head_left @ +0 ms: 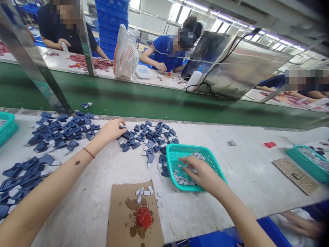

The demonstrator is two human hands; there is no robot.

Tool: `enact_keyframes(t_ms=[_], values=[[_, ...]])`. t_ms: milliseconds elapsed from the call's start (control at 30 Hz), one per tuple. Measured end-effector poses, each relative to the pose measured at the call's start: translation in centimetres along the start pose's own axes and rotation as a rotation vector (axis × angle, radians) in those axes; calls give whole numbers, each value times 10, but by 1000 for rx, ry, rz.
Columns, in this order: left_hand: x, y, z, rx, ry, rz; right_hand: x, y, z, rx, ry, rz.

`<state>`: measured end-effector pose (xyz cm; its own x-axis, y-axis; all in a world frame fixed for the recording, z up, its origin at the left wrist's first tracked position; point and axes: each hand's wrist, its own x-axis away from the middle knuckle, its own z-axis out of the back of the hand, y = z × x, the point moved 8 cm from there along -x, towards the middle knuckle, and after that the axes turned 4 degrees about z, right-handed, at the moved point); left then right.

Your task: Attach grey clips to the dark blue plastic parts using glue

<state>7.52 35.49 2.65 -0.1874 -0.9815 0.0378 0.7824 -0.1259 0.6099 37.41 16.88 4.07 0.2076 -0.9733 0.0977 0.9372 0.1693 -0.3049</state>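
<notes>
Scuffed tabletop [249, 171]: right fingers [191, 161] spread over perforated basket [174, 154]; left fingers [119, 121] curl, hold unclear.

Stacked blue crates [112, 24], probably a plastic bag [127, 55], white bottle [194, 79] near a metal panel [246, 67], green strip [154, 104]

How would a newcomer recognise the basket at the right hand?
On the long white table, find the rightmost heap of dark blue parts. The turquoise basket sits beside it. Unlike the left-edge basket and right-edge basket, it has the right hand reaching in.
</notes>
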Motion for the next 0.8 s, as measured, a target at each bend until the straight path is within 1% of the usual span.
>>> enact_keyframes(t_ms=[100, 200, 267, 300, 400, 500, 600, 667, 800], values=[[4, -1, 8, 105, 44, 24, -5, -7, -5, 5, 2, 27], [13, 1, 22, 274, 97, 55, -8, -5, -9, 13, 13, 38], [21, 3, 26, 430, 91, 84, -7, -2, -9, 9, 17, 39], [26, 5, 25, 518, 67, 103, -6, 0, -8, 4, 18, 38], [41, 9, 12, 773, -54, 172, -2, 4, -5, -20, 25, 29], [57, 12, -5, 953, -157, 244, 3, 7, 0, -39, 61, -15], [72, 15, -18, 1064, -227, 296, 6, 12, 2, -39, 111, -114], [81, 17, -25, 1113, -267, 316, 6, 15, -2, -36, 119, -168], [99, 23, -34, 1176, -338, 334, 1, 15, -9, -21, 109, -208]])
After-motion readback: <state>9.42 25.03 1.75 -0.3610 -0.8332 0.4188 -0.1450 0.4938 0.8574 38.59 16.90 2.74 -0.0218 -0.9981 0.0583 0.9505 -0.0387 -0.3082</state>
